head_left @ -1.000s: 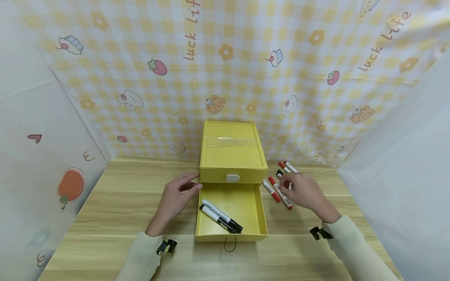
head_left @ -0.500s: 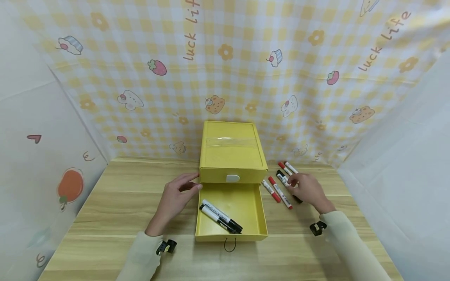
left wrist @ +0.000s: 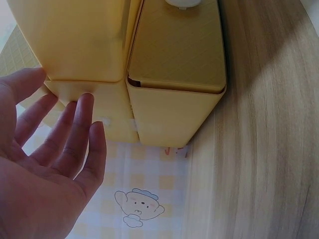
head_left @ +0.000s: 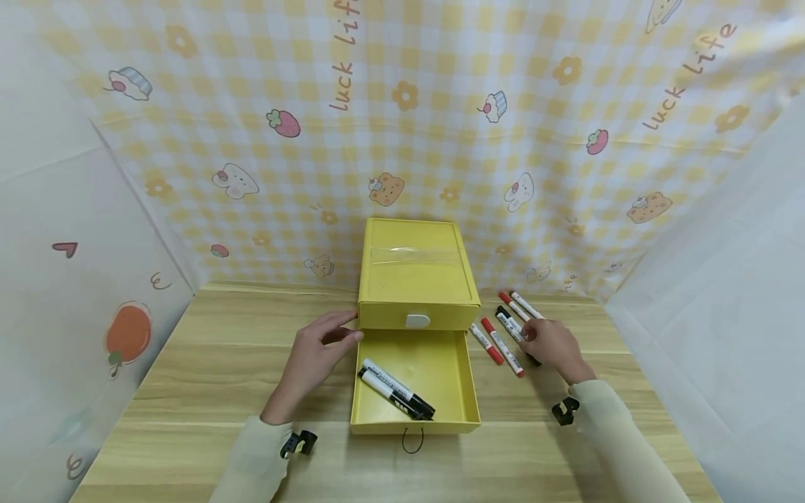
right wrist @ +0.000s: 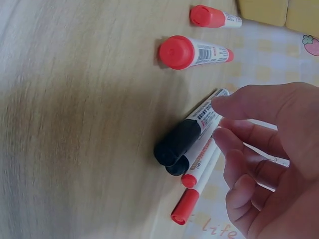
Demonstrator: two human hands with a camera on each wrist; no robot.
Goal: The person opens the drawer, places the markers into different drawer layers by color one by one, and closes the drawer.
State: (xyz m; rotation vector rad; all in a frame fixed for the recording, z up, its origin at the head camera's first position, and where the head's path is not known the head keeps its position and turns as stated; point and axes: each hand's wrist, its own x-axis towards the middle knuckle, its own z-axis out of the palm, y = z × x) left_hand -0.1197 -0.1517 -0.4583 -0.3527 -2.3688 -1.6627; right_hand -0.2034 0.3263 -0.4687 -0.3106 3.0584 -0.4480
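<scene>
1. Reading "luck life" on the checked cloth [head_left: 440,150], above the tabletop's [head_left: 233,377] back right corner.
2. Reading "luck lif…", running off-view, above the back edge.
3. Reading "life" near that corner.
4. Showing barcodes on red-ended marker [right wrist: 207,53] and black-ended marker [right wrist: 179,142].

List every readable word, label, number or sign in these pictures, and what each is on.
"luck life": patterned cloth, upper right, head view.
"luck lif": same cloth, upper middle; the frame edge cuts the rest.
"life": same cloth, lower right; clearer in the right wrist view.
Two markers in the drawer: print too small to read.
Table markers: lettering too small or blurred.
</scene>
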